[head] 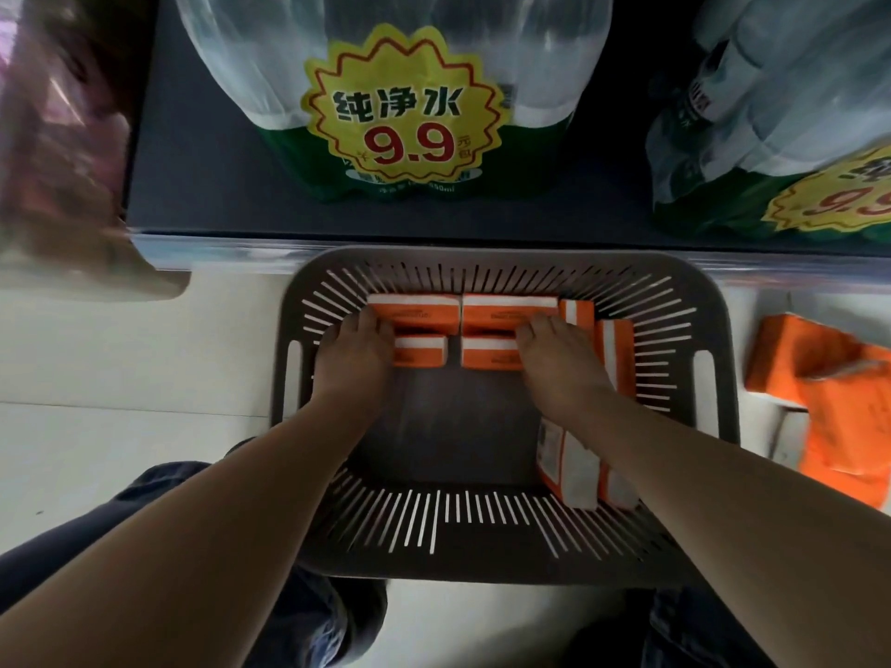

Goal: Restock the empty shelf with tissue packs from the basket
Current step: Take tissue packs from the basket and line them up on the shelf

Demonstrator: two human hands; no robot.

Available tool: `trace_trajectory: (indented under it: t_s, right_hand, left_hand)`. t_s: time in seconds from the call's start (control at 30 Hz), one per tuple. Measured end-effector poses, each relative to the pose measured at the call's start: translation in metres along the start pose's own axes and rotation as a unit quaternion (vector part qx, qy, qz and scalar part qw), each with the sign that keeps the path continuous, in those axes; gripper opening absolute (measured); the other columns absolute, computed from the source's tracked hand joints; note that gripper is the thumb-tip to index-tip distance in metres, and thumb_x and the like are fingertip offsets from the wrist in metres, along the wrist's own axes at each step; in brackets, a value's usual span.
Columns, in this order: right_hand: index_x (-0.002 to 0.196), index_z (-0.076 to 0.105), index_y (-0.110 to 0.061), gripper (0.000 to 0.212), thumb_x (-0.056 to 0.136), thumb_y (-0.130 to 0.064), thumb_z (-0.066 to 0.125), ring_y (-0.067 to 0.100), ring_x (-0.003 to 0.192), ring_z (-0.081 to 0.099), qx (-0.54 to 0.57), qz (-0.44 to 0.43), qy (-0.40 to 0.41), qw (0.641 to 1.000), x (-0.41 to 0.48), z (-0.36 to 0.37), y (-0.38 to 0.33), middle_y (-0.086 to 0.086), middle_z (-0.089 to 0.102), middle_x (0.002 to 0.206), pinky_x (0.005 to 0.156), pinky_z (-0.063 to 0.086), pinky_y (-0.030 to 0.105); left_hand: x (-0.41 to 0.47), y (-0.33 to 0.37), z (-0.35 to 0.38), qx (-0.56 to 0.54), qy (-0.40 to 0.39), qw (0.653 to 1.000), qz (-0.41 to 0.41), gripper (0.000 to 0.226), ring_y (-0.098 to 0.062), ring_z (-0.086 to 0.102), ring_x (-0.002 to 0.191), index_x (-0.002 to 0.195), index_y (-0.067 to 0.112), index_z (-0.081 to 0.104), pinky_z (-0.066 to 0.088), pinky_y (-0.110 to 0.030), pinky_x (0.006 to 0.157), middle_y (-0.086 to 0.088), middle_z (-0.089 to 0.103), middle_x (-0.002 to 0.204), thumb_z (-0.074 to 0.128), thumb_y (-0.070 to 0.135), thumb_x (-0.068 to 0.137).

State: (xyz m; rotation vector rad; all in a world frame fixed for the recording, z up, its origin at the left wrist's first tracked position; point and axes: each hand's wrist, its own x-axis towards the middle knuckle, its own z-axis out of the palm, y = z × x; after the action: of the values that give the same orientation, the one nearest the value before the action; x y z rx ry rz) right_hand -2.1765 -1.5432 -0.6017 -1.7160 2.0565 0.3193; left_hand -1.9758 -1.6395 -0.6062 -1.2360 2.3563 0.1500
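Under both hands, at the far wall of the grey slotted plastic basket (pixel 713 378), lie the orange-and-white tissue packs (pixel 504 311), set in two short rows. The left hand (pixel 354 354) lies over the left pair and the right hand (pixel 554 354) over the right pair. On each hand the fingers curl down over the packs and take hold of them; the thumbs are hidden, so I cannot tell how firm the hold is.

These packs are probably light and soft, with slick film wrapping that gives under pressure. A squeeze across the long sides, with the pair pressed together, should carry them better than a pinch at one corner, which may let a pack slide out.

Just right of the right hand, more orange-and-white packs stand on edge (pixel 614 349) against the basket's side wall. Another cluster (pixel 573 470) stands under the right forearm, near the person. Between the wrists the basket floor is bare.

Beyond the fingertips runs the dark shelf board (pixel 202 176), with a bare stretch ahead of the left hand. A clear shrink-wrapped bundle of water bottles with a yellow starburst price tag (pixel 405 122) stands straight ahead and a second bundle (pixel 781 113) ahead of the right hand. Both crowd the route upward. The basket's far rim sits close under the shelf edge, so a lift has to clear both. Outside the basket, right of the right forearm, crumpled orange plastic wrapping (pixel 829 402) lies on the pale floor.
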Motion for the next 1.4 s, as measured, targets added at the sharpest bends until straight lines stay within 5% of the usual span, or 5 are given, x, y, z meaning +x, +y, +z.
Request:
trace_trajectory:
  t_s: [0.53, 0.93, 1.13, 1.3, 1.4]
  right_hand:
    - [0.13, 0.05, -0.007, 0.043, 0.088, -0.01, 0.056, 0.029, 0.125, 0.043, 0.074, 0.012, -0.022, 0.997, -0.005, -0.042, 0.005, 0.014, 0.047, 0.132, 0.108, 0.037, 0.039]
    - [0.12, 0.058, -0.012, 0.033, 0.088, -0.021, 0.061, 0.024, 0.111, 0.054, 0.114, 0.002, 0.012, 0.993, -0.056, -0.11, 0.017, 0.008, 0.058, 0.12, 0.096, 0.043, 0.032]
    - [0.115, 0.058, -0.021, 0.027, 0.088, -0.025, 0.06, 0.015, 0.099, 0.058, 0.136, -0.036, -0.016, 0.99, -0.085, -0.148, 0.022, -0.001, 0.061, 0.112, 0.087, 0.049, 0.033]
    - [0.111, 0.061, -0.021, 0.025, 0.087, -0.022, 0.059, 0.015, 0.097, 0.059, 0.161, -0.055, -0.009, 0.985, -0.115, -0.184, 0.027, -0.003, 0.063, 0.106, 0.083, 0.049, 0.032]
    - [0.119, 0.058, -0.021, 0.033, 0.086, -0.022, 0.062, 0.011, 0.099, 0.059, 0.2, -0.065, 0.0, 0.978, -0.13, -0.201, 0.028, -0.006, 0.062, 0.11, 0.079, 0.047, 0.023]
  left_hand:
    - [-0.016, 0.002, -0.031, -0.022, -0.024, 0.999, -0.003, 0.04, -0.029, 0.05, 0.114, 0.13, 0.009, 0.045, 0.046, -0.04, 0.088, -0.012, 0.051, 0.124, 0.05, 0.021, 0.092]
    - [-0.057, 0.002, -0.083, -0.205, 0.009, 0.977, -0.052, 0.071, -0.028, 0.057, 0.109, 0.127, 0.013, 0.049, 0.047, -0.036, 0.09, -0.008, 0.057, 0.119, 0.064, 0.062, 0.077]
    - [-0.076, 0.004, -0.12, -0.274, 0.041, 0.96, -0.046, 0.043, -0.026, 0.061, 0.102, 0.125, 0.016, 0.051, 0.05, -0.036, 0.085, -0.01, 0.06, 0.118, 0.063, 0.029, 0.086]
    - [-0.092, 0.007, -0.159, -0.335, 0.058, 0.939, -0.049, 0.037, -0.017, 0.054, 0.085, 0.121, 0.015, 0.052, 0.041, -0.028, 0.07, -0.002, 0.058, 0.103, 0.063, 0.024, 0.087]
    - [-0.099, 0.007, -0.177, -0.388, 0.066, 0.918, -0.044, 0.042, -0.015, 0.053, 0.089, 0.126, 0.016, 0.049, 0.04, -0.027, 0.074, -0.004, 0.061, 0.11, 0.063, 0.024, 0.087]
